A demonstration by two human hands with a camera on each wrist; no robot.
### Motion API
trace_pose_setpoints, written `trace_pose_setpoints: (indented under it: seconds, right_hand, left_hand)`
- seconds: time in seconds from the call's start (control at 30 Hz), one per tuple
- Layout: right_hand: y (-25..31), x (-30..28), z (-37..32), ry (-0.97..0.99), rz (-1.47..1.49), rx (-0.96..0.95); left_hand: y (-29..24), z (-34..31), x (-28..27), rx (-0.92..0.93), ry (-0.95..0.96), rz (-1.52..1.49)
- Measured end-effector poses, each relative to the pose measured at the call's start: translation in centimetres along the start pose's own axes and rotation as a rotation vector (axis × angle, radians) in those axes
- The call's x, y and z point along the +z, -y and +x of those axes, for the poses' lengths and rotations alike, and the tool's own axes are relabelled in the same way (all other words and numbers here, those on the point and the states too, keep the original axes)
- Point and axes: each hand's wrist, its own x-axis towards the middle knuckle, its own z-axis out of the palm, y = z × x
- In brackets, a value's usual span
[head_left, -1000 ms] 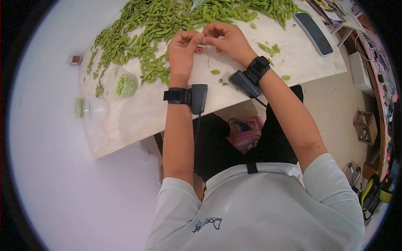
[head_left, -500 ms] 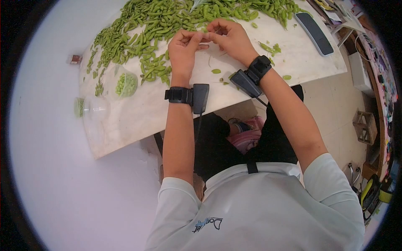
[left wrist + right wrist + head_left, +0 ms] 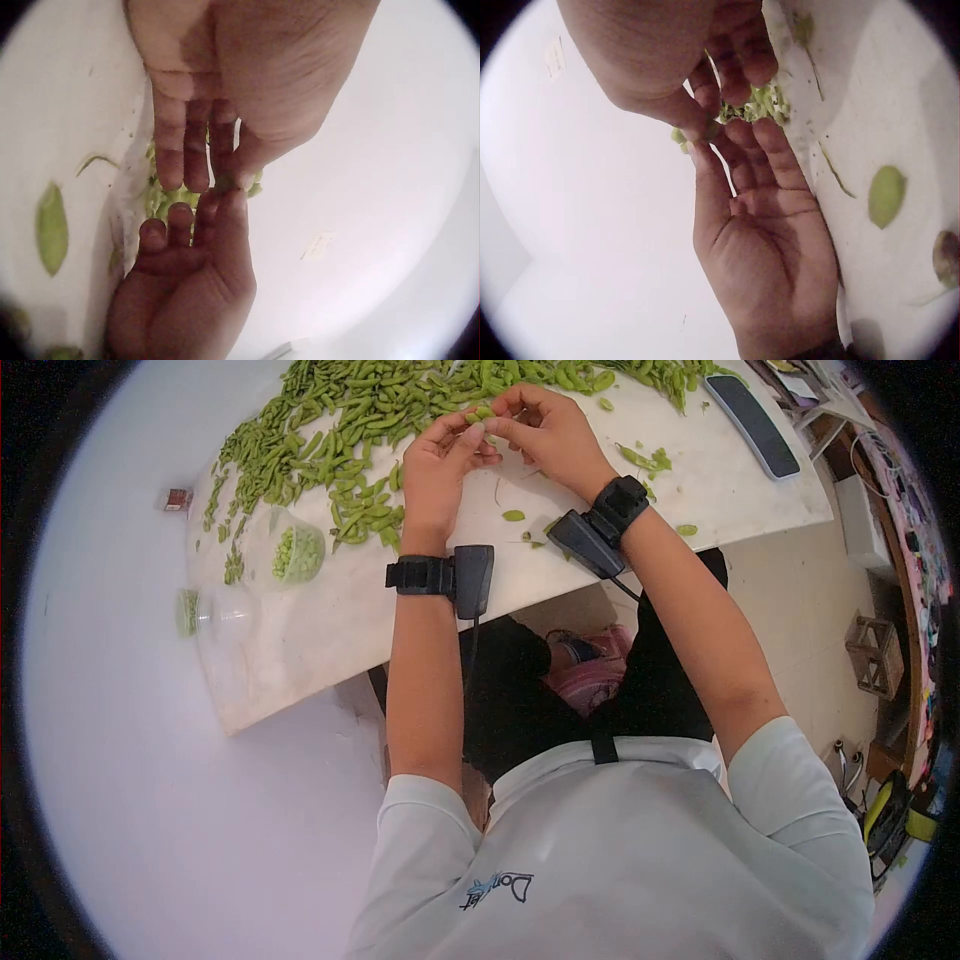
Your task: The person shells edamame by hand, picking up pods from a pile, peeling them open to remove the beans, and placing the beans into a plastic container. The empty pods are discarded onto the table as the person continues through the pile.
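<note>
Both hands meet over the table, fingertip to fingertip. My left hand pinches one end of a small green soybean pod between thumb and forefinger. From the other side, my right hand pinches the same pod with its thumb and forefinger. The fingers cover most of it; in the right wrist view a light green bit of the pod sticks out past the thumb tips. Just beyond the hands spreads a large heap of soybean pods. A clear plastic cup with shelled green beans stands left of the left hand.
Another clear container with green contents sits near the table's left edge. A dark-screened phone lies at the right. Loose pods and scraps are scattered near the right hand. The table's front edge runs below the forearms.
The two hands have risen slightly in the head view, still fingertip to fingertip. The green pod now shows between the fingers, where little was visible before. The head view has shifted a little.
</note>
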Motion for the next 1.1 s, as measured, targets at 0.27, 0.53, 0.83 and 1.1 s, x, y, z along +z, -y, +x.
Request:
trace_pose_setpoints:
  seconds: [0.27,0.53,0.83,1.1]
  right_hand:
    - [-0.3,0.0,0.2,-0.031,0.016,-0.039]
    - [0.0,0.0,0.0,-0.006,0.095,0.008]
    - [0.5,-0.1,-0.1,0.059,0.178,0.021]
    - [0.9,0.0,-0.3,0.202,0.215,0.026]
  left_hand:
    - [0.0,0.1,-0.2,-0.009,0.060,0.148]
    - [0.2,0.2,-0.1,0.000,0.058,0.189]
    - [-0.1,0.0,0.6,0.042,-0.085,-0.032]
    - [-1.2,-0.6,0.5,-0.048,-0.060,-0.091]
